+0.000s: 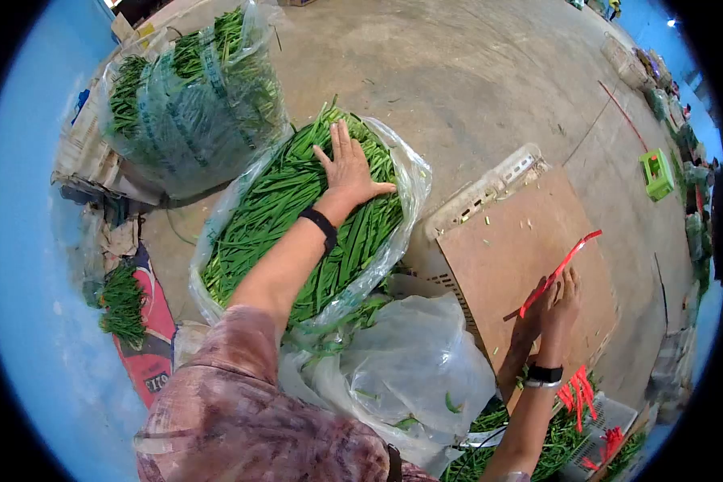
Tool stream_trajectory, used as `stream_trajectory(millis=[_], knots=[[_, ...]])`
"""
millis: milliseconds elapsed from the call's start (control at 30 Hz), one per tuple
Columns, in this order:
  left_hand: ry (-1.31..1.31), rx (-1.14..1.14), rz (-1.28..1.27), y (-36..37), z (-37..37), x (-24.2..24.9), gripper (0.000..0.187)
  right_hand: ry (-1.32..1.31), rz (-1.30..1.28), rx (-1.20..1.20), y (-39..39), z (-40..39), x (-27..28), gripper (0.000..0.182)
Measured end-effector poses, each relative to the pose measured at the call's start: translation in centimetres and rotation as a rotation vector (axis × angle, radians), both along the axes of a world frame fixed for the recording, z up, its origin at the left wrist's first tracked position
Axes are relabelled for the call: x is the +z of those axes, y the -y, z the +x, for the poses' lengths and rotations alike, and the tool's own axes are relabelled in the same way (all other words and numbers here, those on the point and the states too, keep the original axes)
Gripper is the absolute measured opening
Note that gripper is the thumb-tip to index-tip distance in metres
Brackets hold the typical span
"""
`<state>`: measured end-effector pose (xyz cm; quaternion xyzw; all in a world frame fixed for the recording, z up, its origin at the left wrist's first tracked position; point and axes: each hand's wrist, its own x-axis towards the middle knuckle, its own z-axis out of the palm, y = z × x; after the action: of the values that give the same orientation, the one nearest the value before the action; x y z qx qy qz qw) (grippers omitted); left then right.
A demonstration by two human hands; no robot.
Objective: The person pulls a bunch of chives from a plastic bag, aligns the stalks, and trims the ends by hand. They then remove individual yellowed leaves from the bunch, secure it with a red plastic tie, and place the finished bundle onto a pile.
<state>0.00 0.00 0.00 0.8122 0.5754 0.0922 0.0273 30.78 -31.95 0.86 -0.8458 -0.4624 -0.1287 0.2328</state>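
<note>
Left hand [347, 169] spread flat on one open bag of greens [297, 217]; right hand [556, 301] pinching one red strip [556, 273]

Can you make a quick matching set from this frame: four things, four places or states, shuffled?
Things:
1. left hand
2. right hand
3. green stool
4. closed bag of greens

Places or states:
A. far right on the concrete floor
B. flat on the green stalks in the open bag
C. upper left, beside the open bag
D. on the cardboard sheet, holding a red strip

Pairs: 1-B, 2-D, 3-A, 4-C
</note>
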Motion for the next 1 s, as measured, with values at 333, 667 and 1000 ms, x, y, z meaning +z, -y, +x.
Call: stream_trajectory(millis=[333, 667, 1000], knots=[[0.143, -0.169, 0.308, 1.5, 1.2, -6.4, 0.076, -0.182, 0.023, 0.035, -0.7, -4.6, 1.3, 0.019], [0.329, 0.032, -0.247, -2.1, -0.3, -4.0, 0.065, -0.354, 0.024, 0.043, -3.0, -6.9, 3.9, 0.018], [0.793, -0.060, -0.214, -2.5, -4.7, -2.6, 0.083, -0.453, 0.039, 0.170, -5.2, -11.4, 9.2, 0.020]])
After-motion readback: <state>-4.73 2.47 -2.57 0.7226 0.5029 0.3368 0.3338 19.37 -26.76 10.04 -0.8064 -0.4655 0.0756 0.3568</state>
